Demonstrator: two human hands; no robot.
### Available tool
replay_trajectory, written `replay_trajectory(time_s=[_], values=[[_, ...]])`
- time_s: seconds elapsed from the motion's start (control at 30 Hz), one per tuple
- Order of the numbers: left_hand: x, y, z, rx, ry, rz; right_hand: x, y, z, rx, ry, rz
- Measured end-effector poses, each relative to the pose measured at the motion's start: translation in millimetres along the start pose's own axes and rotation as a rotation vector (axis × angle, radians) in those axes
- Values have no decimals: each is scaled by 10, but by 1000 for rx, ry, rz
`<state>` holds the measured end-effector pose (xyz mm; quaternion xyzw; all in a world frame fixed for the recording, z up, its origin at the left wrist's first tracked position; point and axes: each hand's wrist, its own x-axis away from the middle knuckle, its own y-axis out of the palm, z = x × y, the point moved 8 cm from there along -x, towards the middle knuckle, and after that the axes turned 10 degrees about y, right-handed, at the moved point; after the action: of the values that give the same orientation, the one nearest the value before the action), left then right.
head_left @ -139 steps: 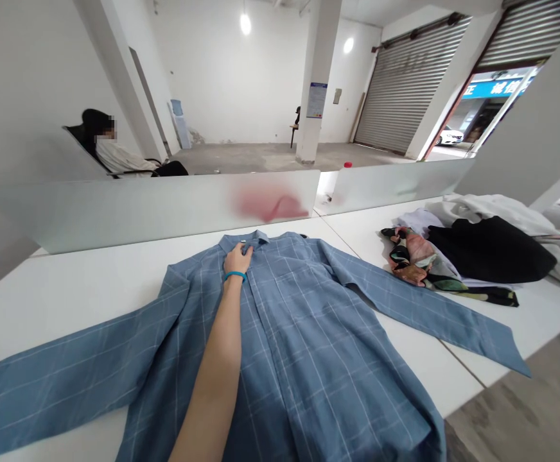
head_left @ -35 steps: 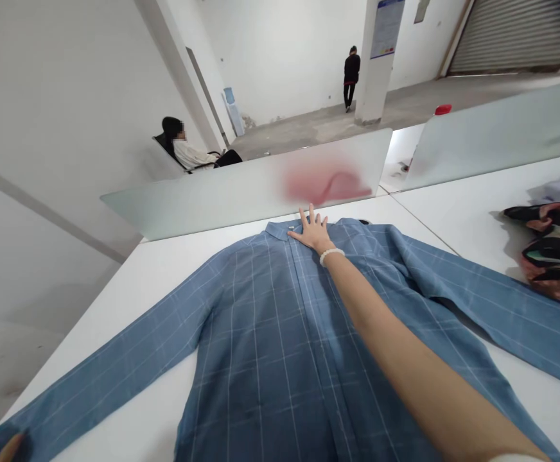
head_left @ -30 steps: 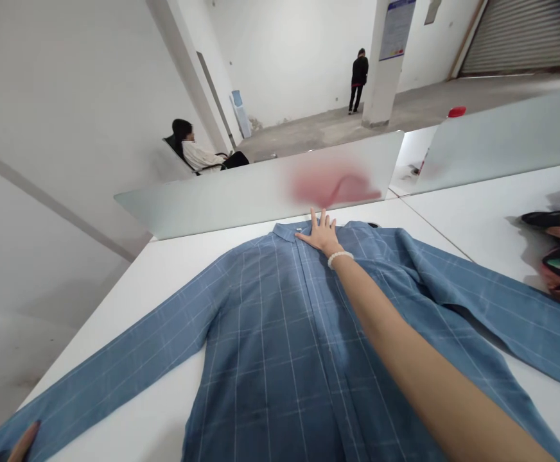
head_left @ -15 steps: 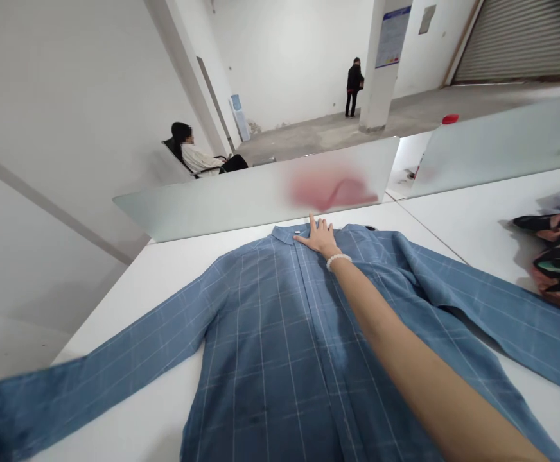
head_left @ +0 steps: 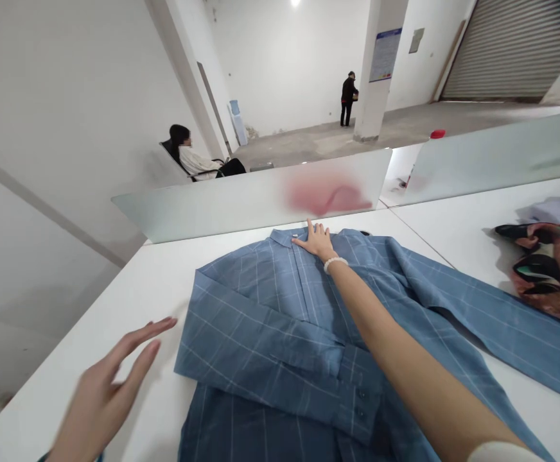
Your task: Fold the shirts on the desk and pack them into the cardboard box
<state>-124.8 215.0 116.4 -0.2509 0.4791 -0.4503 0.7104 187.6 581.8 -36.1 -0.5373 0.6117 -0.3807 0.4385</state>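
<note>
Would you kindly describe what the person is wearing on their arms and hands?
The right hand and left hand are bare. The right wrist has a white beaded bracelet, with a white sleeve up the arm; a teal band shows at the left wrist.

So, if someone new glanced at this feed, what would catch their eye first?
A blue plaid shirt fills the middle of the white table, one sleeve folded across its front. The right hand lies flat by the collar, while the open left hand sits beside the folded sleeve at lower left. A patterned cloth lies at the right.
</note>
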Motion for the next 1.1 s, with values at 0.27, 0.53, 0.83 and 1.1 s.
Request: replay_trajectory(time_s=[0.27, 0.53, 0.83, 1.1], values=[[-262, 1190, -924, 206, -105, -10, -15, 21, 13, -13, -8, 21], [-165, 1224, -1266, 474, -193, 209, 163, -366, -82, -220, -141, 173], [-241, 1256, -1279, 456, -130, 189, 1129, -807, -15, -210, -202, -89], [-328, 1208, -858, 223, 82, 55, 2637, -979, 511, -88, -334, -359]])
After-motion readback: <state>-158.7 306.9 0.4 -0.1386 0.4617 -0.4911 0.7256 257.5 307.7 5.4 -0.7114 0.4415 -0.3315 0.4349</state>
